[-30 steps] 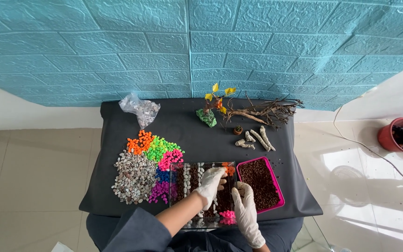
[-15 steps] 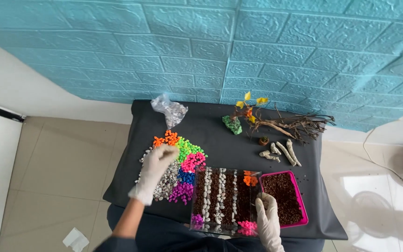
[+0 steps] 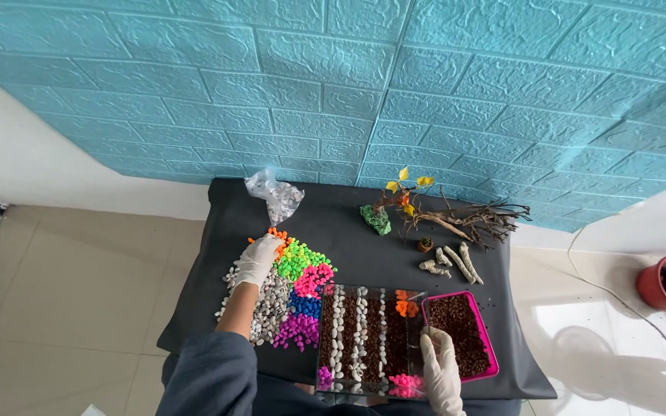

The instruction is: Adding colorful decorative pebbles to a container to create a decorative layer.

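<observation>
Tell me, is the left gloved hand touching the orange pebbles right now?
Touching. The head view shows the left hand lying on the orange pebbles, its fingers covering part of the pile.

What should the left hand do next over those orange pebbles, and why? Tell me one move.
Probably close the fingers on a few orange pebbles. The gloved left hand rests right on that pile, while the glass tank, steadied by the right hand, holds only a small orange patch among its white pebble rows.
</observation>
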